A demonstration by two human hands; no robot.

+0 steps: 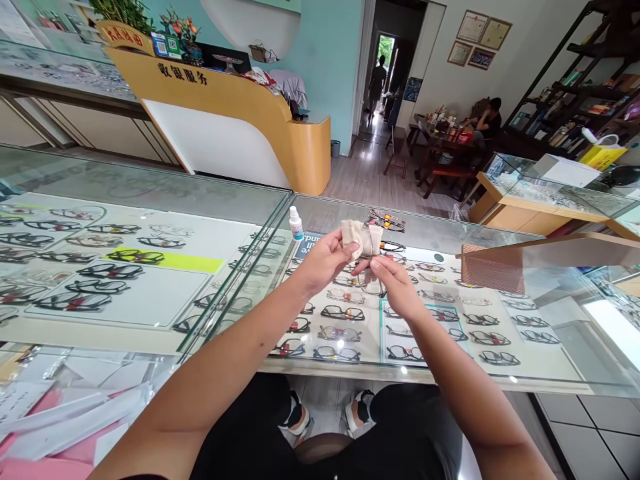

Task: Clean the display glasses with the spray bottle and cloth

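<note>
Between my two hands, held up over the glass tabletop (450,230), is a soft beige cloth (361,238) with a pair of glasses (373,283) tucked into it. My left hand (326,259) is closed on the left side of the cloth, thumb on top. My right hand (395,280) sits a bit lower and to the right, and its fingers pinch the glasses where they hang out under the cloth. The two hands are close together, almost touching. The glasses are thin and see-through, so I cannot tell just how they lie, but the long way seems to run from side to side, from one hand to the other. The cloth is nearer my left hand and the bare part of the glasses is nearer my right hand.

Just past my left hand, a small white bottle (296,223) with a blue cap stands upright on the glass. Past the cloth, another pair of glasses (387,219) lies on the tabletop. Under my hands, below the glass, many glasses (343,312) lie in rows. Far off past my right hand, a person (486,120) sits at a dark table.
</note>
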